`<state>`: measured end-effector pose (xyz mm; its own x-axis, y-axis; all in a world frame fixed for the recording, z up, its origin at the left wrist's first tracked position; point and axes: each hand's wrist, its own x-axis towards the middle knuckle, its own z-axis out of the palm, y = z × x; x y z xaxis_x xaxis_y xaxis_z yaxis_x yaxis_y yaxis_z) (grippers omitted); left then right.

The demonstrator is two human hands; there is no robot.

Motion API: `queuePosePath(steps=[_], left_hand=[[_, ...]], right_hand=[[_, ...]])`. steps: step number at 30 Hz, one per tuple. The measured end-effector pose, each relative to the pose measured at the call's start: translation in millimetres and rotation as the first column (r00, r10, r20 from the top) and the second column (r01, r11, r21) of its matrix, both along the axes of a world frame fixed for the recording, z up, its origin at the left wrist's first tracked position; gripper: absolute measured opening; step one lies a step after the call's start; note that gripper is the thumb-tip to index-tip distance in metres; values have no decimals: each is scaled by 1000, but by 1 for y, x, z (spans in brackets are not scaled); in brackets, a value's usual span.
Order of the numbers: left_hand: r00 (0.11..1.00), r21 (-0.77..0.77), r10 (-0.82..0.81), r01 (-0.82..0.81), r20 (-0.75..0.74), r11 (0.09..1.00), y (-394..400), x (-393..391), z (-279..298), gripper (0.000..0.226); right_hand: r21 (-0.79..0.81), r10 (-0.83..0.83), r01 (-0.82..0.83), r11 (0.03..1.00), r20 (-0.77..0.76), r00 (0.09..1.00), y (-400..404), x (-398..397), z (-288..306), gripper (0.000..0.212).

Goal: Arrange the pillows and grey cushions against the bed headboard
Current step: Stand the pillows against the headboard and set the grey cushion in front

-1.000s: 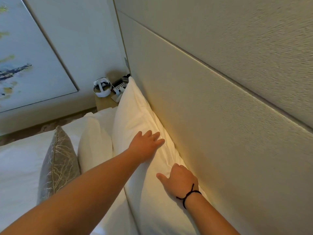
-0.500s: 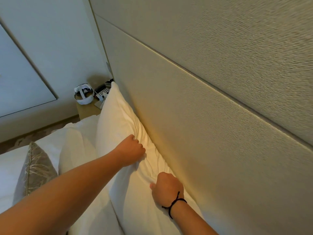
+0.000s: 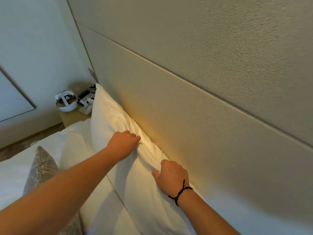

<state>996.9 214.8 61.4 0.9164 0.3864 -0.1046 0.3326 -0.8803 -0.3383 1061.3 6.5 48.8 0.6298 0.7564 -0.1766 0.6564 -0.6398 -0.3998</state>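
Observation:
A large white pillow [image 3: 108,116] stands on edge against the beige padded headboard [image 3: 194,124]. My left hand [image 3: 123,143] grips its top edge, and the fabric bunches under the curled fingers. My right hand [image 3: 171,177], with a black cord at the wrist, grips the same edge nearer to me. A second white pillow [image 3: 76,150] leans in front of the first one. A grey cushion [image 3: 42,168] with a pale branch pattern stands in front of that, partly hidden by my left forearm.
A wooden bedside table [image 3: 72,116] sits beyond the pillows, carrying a white headset [image 3: 66,100] and a phone or remote [image 3: 86,99]. The white bed sheet [image 3: 13,175] spreads to the left. A framed panel [image 3: 10,99] hangs on the left wall.
Both hands went from lying flat on the pillow to curling round its top edge. The view has swung slightly to the left again.

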Motion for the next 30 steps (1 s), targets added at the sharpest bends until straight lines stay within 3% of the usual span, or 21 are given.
queuePosePath(steps=[3,5,10,11,14,18,22,25,30], left_hand=[[999,-196,-10,3,-36,981,-12,9,-8,30],[992,-350,-31,-13,-122,937,-23,15,-6,39],[960,-513,-149,7,-236,858,-48,32,1,48],[960,-543,-154,2,-234,840,-53,36,2,50],[960,-518,-212,90,-181,851,-66,46,7,43],[956,-466,-295,256,-11,847,-64,52,14,23],[972,-551,-236,201,8,810,-54,45,13,21],[976,-483,-218,195,9,853,-47,41,9,20],[968,-265,-179,223,178,938,-27,34,3,21]], right_hand=[[-19,-92,90,996,-125,988,-22,6,-2,56],[-5,-143,143,990,-148,979,-41,12,2,60],[99,-121,145,985,-214,969,-85,28,17,13],[112,-103,132,985,-232,967,-93,27,22,12],[113,-74,104,988,-249,966,-116,20,29,22],[98,-86,105,990,-183,979,-149,13,33,9],[175,-190,201,964,-82,978,-175,8,38,27],[197,-271,254,947,67,960,-183,-2,34,32],[98,-276,259,961,398,875,-183,-8,15,33]])
